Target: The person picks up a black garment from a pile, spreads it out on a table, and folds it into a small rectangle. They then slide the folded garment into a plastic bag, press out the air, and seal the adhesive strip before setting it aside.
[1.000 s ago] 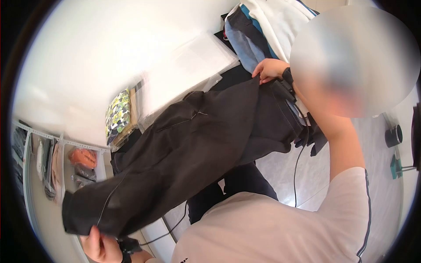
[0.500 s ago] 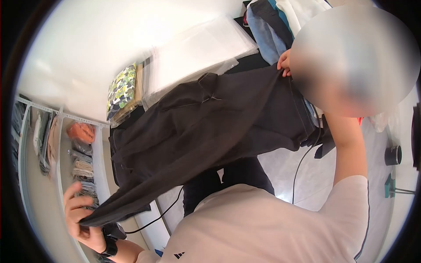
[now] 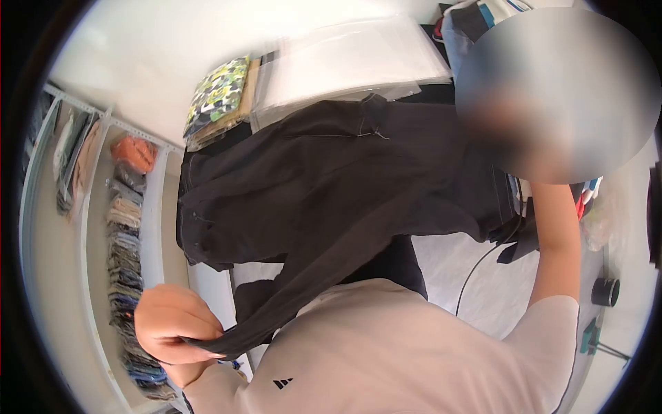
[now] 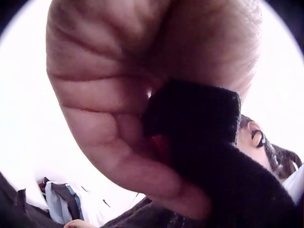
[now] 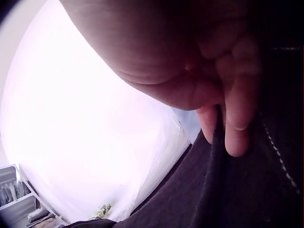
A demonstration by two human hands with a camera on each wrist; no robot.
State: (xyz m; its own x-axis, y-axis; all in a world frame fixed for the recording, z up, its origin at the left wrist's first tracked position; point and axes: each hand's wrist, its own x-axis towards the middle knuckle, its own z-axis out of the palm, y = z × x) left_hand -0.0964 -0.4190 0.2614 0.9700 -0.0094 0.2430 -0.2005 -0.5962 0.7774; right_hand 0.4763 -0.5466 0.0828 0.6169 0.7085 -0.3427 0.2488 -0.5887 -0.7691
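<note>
A dark brown garment (image 3: 310,179) with pale stitching and a small thread tie lies spread over a black table. In the head view my left hand (image 3: 176,324), at the lower left, grips one end of the cloth, drawn out in a narrow strip towards me. The left wrist view has the fingers (image 4: 147,173) curled round the dark cloth (image 4: 199,114). My right hand (image 5: 190,61) pinches a fold of the garment (image 5: 204,185) between thumb and fingers, beside a stitched seam; in the head view a blurred disc covers this hand.
Clear plastic bags (image 3: 352,62) lie stacked along the wall, beside a camouflage-patterned packet (image 3: 219,86). Folded clothes (image 3: 476,24) sit at the far right. Shelves with bagged garments (image 3: 124,255) stand left. A black cable (image 3: 469,269) hangs at the right, near a dark cup-shaped object (image 3: 605,292).
My left hand has come down and inward, drawing its end of the garment into a narrow strip near my body. More of the garment now lies on the table. The right hand has passed behind the blur.
</note>
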